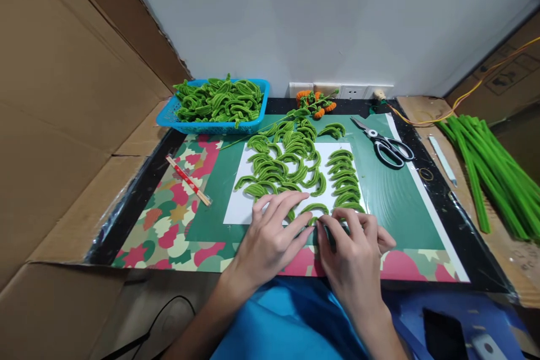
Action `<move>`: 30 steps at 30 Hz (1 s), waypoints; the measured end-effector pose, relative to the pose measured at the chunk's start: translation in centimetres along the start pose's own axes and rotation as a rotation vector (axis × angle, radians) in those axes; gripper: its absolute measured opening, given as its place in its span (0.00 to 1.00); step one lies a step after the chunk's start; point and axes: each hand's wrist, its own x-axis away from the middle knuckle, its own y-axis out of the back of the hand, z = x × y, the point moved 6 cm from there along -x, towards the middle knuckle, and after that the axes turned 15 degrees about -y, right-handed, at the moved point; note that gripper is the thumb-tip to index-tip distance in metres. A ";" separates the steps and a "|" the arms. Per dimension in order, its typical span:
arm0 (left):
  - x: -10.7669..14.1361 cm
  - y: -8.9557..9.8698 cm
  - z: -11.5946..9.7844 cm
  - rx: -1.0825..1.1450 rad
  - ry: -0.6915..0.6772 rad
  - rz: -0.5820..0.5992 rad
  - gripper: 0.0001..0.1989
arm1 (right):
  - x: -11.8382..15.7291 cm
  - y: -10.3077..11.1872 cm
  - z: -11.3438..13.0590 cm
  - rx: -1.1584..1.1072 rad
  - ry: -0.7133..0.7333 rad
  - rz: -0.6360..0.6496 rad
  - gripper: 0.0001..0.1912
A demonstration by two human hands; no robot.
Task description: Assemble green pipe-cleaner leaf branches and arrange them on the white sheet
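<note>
Near the front edge of the white sheet (233, 211), my left hand (274, 233) and my right hand (352, 244) meet at the fingertips. Between them is a small green pipe-cleaner piece (313, 221), pinched at both sides and partly hidden by the fingers. Just beyond it a curved green pipe-cleaner piece (316, 207) lies on the sheet. Many more curved pieces (270, 167) are scattered past my left hand. A neat column of them (343, 177) lies beyond my right hand, its nearest end partly covered by the fingers.
A blue basket (265, 107) heaped with green pieces stands at the back left. Orange pipe-cleaner flowers (318, 104) lie by the wall sockets. Scissors (382, 143) rest on the green mat (396, 208). Wrapped chopsticks (188, 180) lie left, long green pipe cleaners (493, 174) right.
</note>
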 end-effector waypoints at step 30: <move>0.5 0.1 0.1 0.025 0.016 0.041 0.03 | 0.4 0.1 1.1 0.019 0.181 -0.054 0.11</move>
